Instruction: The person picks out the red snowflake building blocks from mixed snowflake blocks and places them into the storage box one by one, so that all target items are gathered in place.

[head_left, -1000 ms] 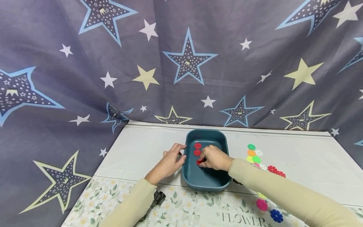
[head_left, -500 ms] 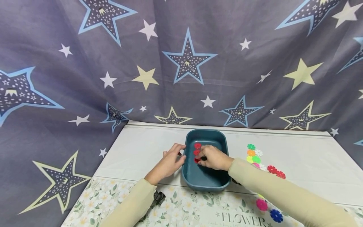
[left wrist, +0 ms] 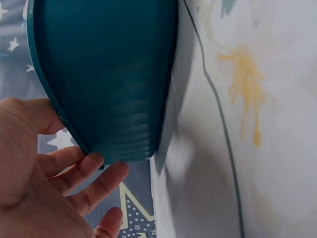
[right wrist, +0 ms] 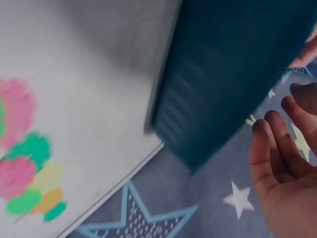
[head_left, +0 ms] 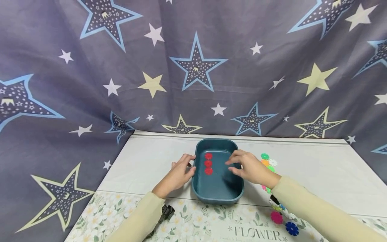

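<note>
White table with teal tray, discs

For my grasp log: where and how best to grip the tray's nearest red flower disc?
Likely pinch the red flower disc by its notched rim, from above right: it lies flat, another red disc crowds its far edge, and the teal tray is bare rightward.

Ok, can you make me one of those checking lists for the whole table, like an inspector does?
Surface: white tabletop, flower print along the front.
Job's things: teal tray with three red flower pieces in a row.
Clutter: colourful flower pieces right of the tray, some overlapping.
Hands: left hand touches the tray's left side; right hand over its right rim, nothing seen held.
Cables: nothing seen.
Surroundings: star-patterned cloth.
</note>
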The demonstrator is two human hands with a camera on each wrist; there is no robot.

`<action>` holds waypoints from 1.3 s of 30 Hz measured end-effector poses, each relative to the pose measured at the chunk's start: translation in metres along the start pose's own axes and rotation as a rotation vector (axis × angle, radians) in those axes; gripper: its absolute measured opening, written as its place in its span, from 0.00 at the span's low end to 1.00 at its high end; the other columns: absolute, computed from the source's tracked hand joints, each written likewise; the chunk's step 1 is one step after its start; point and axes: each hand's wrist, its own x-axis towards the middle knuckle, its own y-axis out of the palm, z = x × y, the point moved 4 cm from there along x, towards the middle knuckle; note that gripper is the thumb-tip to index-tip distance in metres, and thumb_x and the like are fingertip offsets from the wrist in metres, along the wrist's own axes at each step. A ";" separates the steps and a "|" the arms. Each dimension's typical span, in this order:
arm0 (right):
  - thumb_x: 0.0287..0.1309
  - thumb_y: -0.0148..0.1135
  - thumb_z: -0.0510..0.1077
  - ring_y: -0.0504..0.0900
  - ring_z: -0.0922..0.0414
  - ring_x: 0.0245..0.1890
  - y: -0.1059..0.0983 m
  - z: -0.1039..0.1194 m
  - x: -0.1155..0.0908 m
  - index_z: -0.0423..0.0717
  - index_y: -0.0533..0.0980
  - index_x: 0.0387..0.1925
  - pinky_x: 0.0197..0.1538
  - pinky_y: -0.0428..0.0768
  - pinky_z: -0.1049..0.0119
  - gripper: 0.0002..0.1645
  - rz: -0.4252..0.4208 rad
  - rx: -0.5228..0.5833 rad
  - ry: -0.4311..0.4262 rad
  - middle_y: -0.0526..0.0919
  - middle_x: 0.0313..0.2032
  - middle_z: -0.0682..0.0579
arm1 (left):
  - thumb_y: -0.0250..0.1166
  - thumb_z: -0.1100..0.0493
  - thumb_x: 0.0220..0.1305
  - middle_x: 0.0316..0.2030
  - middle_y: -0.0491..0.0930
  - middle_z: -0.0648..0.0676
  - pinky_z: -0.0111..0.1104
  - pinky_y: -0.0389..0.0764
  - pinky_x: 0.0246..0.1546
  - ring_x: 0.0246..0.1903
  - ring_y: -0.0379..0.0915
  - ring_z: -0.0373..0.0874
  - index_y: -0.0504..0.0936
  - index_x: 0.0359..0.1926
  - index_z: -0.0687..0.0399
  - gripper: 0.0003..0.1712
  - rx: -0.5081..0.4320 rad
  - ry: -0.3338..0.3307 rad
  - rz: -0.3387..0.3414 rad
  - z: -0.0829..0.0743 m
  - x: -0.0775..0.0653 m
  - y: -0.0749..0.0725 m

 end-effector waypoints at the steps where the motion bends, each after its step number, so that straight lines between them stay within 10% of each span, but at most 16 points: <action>1: 0.53 0.69 0.39 0.77 0.58 0.33 -0.005 -0.001 -0.005 0.47 0.84 0.40 0.32 0.75 0.66 0.11 -0.009 -0.002 0.012 0.77 0.36 0.56 | 0.59 0.61 0.66 0.53 0.72 0.55 0.44 0.59 0.37 0.44 0.75 0.48 0.71 0.59 0.63 0.22 -0.004 0.002 -0.001 0.000 0.000 0.000; 13: 0.49 0.71 0.37 0.76 0.60 0.31 -0.041 -0.024 -0.049 0.47 0.84 0.39 0.33 0.77 0.62 0.12 -0.085 -0.075 0.165 0.79 0.36 0.55 | 0.58 0.60 0.67 0.53 0.71 0.54 0.45 0.59 0.39 0.44 0.74 0.47 0.70 0.61 0.62 0.23 -0.010 -0.028 0.009 0.000 0.000 0.002; 26: 0.46 0.71 0.32 0.80 0.47 0.40 -0.057 -0.066 -0.123 0.39 0.81 0.44 0.36 0.79 0.57 0.19 0.088 -0.058 0.361 0.80 0.40 0.49 | 0.59 0.62 0.66 0.52 0.71 0.54 0.44 0.59 0.37 0.43 0.74 0.45 0.71 0.60 0.62 0.22 0.007 -0.017 -0.010 0.002 -0.001 0.004; 39: 0.47 0.70 0.34 0.79 0.48 0.41 -0.047 -0.087 -0.151 0.37 0.83 0.41 0.41 0.76 0.53 0.15 0.157 -0.078 0.396 0.80 0.41 0.49 | 0.60 0.62 0.65 0.52 0.72 0.54 0.44 0.59 0.38 0.43 0.74 0.44 0.71 0.59 0.62 0.22 0.010 -0.019 -0.006 0.001 0.000 0.003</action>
